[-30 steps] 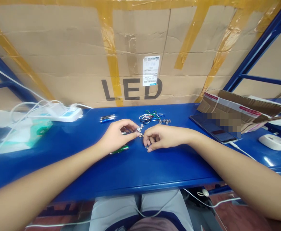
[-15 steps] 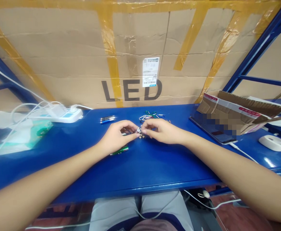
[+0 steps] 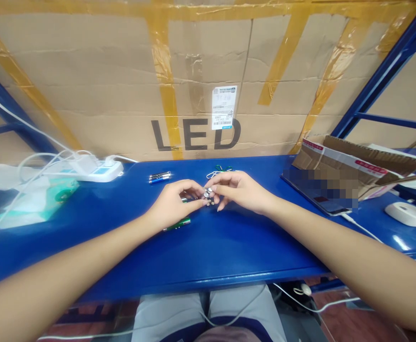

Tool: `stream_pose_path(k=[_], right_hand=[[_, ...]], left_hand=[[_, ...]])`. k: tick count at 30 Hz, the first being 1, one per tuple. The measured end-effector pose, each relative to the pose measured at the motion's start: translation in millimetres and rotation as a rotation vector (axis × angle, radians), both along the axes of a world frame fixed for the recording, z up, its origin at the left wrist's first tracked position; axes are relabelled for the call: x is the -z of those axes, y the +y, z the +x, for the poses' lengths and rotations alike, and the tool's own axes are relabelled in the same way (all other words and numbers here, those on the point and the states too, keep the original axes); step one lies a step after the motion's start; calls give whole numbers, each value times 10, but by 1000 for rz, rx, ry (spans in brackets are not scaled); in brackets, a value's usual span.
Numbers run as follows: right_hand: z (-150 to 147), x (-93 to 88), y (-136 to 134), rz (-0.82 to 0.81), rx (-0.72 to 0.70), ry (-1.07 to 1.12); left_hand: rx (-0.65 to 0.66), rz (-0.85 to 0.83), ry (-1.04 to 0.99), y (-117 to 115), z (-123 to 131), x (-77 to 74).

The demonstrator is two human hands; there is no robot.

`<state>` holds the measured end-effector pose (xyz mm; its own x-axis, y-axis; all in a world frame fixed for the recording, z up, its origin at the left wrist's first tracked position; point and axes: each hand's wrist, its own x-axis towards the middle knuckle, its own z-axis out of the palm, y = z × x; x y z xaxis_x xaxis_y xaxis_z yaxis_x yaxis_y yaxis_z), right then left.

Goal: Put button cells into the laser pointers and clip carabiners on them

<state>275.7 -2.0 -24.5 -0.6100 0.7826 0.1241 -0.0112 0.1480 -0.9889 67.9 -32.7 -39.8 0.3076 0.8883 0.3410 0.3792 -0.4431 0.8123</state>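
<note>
Both hands meet over the middle of the blue table (image 3: 229, 247). My left hand (image 3: 174, 202) is closed around a small silver cylinder, its tip showing at the fingertips. My right hand (image 3: 234, 189) pinches a small silver button cell (image 3: 208, 193) right at that tip, its other fingers spread. A green pen-like tube (image 3: 177, 223) lies on the table under my left hand. A bunch of coloured carabiner clips (image 3: 222, 169) lies just behind my right hand, partly hidden by it.
Two small blue tubes (image 3: 159, 176) lie behind the hands. A white power strip (image 3: 97, 168) with cables sits at the left. At the right are a dark tablet (image 3: 314, 192), an open cardboard box (image 3: 353, 166) and a white round device (image 3: 409, 213). A large "LED" carton (image 3: 200, 76) forms the back wall.
My right hand rose from the table, where it was curled over small parts, and came to the tip of what my left hand holds. The left hand barely moved.
</note>
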Motion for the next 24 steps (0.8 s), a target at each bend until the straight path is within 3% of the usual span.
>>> stream_pose_path(k=[7, 24], right_hand=[[15, 15, 17, -88, 13, 55], [39, 17, -24, 323, 6, -81]], left_hand=[[8, -47, -30, 5, -1, -3], [73, -132, -97, -21, 17, -29]])
